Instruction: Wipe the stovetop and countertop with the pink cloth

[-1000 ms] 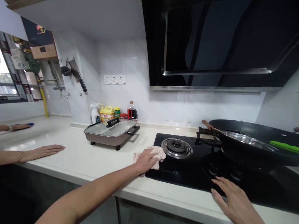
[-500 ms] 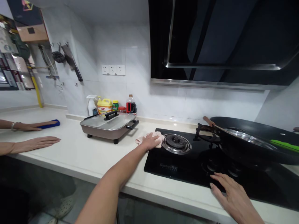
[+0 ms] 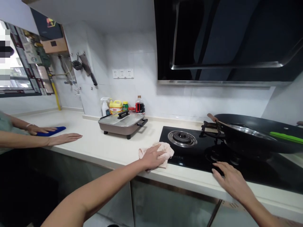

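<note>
Pink cloth (image 3: 163, 151): pressed flat beneath the left hand (image 3: 151, 156), at the stove (image 3: 189, 156) front corner, apparently for wiping. Right hand (image 3: 230, 181): released, palm down on the stove's front edge, bracing. Wok (image 3: 258, 135): beyond the right hand; contents hard to make out. Lidded electric pan (image 3: 123, 123): beyond the left hand, closed.
</note>
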`<control>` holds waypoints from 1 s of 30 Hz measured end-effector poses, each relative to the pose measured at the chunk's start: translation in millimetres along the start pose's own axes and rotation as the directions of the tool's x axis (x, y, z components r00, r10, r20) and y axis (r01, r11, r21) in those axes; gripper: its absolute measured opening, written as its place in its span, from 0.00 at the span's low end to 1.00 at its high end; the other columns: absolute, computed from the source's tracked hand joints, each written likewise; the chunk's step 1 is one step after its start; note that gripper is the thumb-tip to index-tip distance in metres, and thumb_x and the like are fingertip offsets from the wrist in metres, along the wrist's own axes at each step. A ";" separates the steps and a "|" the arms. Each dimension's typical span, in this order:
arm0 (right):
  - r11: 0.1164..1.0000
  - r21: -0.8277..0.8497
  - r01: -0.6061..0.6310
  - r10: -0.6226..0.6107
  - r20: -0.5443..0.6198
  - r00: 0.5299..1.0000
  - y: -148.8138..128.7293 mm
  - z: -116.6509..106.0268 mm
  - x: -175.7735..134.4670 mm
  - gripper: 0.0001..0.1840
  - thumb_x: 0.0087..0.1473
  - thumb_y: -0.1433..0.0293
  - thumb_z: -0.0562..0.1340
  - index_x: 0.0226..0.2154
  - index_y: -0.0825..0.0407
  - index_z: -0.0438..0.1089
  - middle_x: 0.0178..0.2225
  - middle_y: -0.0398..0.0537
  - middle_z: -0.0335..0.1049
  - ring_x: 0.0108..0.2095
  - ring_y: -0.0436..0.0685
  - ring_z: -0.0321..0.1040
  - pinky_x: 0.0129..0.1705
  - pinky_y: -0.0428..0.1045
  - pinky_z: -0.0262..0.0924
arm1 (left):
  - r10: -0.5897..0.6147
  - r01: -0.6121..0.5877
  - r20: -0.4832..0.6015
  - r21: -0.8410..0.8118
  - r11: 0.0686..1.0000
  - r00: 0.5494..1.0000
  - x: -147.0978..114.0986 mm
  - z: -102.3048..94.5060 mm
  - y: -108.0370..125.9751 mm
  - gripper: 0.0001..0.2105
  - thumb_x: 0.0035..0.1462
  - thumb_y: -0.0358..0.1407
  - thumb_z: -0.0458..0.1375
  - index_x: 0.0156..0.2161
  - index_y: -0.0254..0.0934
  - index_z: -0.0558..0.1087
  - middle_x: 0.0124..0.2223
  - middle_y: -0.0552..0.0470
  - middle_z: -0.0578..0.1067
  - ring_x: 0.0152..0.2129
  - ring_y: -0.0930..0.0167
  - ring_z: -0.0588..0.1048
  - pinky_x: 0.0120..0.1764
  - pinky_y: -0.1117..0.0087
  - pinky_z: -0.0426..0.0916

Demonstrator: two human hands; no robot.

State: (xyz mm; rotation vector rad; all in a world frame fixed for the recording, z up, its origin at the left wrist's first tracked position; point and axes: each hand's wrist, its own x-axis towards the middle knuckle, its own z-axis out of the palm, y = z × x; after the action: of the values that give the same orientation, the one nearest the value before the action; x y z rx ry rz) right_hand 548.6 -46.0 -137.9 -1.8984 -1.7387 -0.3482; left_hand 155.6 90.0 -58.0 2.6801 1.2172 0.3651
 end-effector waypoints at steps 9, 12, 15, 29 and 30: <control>0.999 -0.035 -0.014 0.016 0.053 0.998 -4.2 -6.0 2.3 0.28 0.65 0.54 0.50 0.54 0.51 0.75 0.60 0.55 0.72 0.62 0.65 0.66 0.65 0.63 0.56 | 0.178 -0.175 -0.055 0.046 0.983 0.983 -82.6 0.8 6.6 0.19 0.63 0.44 0.60 0.58 0.53 0.79 0.71 0.51 0.65 0.64 0.53 0.66 0.65 0.49 0.60; 0.999 -0.041 -0.018 0.020 0.044 0.999 -3.9 -3.4 3.8 0.28 0.64 0.54 0.50 0.54 0.50 0.75 0.59 0.54 0.73 0.62 0.66 0.66 0.65 0.63 0.57 | 0.144 -0.140 -0.072 0.059 0.988 0.987 -90.9 -7.8 -16.5 0.18 0.61 0.44 0.61 0.56 0.53 0.80 0.70 0.52 0.66 0.63 0.55 0.68 0.64 0.52 0.62; 0.999 -0.036 -0.016 0.017 0.026 1.000 -2.0 0.3 4.2 0.27 0.64 0.53 0.50 0.53 0.48 0.75 0.59 0.53 0.73 0.61 0.66 0.67 0.64 0.63 0.58 | -0.017 0.024 -0.105 0.068 0.997 0.994 -87.9 -22.9 -47.2 0.20 0.65 0.49 0.56 0.57 0.51 0.79 0.71 0.53 0.64 0.63 0.56 0.68 0.65 0.54 0.61; 0.999 -0.034 -0.002 0.002 0.021 1.000 5.3 2.6 2.8 0.28 0.64 0.50 0.50 0.52 0.47 0.76 0.59 0.52 0.73 0.60 0.66 0.68 0.63 0.64 0.60 | -0.056 0.176 -0.423 0.250 0.952 0.904 -86.7 24.6 -29.8 0.20 0.67 0.48 0.54 0.59 0.47 0.77 0.66 0.42 0.70 0.61 0.52 0.68 0.59 0.49 0.64; 1.000 -0.029 0.004 -0.003 0.018 1.000 6.7 3.5 2.8 0.29 0.64 0.50 0.50 0.52 0.48 0.76 0.58 0.52 0.73 0.60 0.66 0.68 0.63 0.64 0.59 | 0.004 0.134 -0.491 0.245 0.960 0.871 -90.4 37.5 -19.0 0.19 0.66 0.47 0.56 0.57 0.47 0.78 0.65 0.42 0.70 0.59 0.52 0.69 0.57 0.48 0.64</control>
State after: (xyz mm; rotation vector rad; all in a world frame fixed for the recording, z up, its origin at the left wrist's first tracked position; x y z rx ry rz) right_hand 554.9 -42.0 -140.7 -1.9250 -1.7582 -0.3609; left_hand 95.5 31.7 -112.2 2.8618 1.5910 0.9825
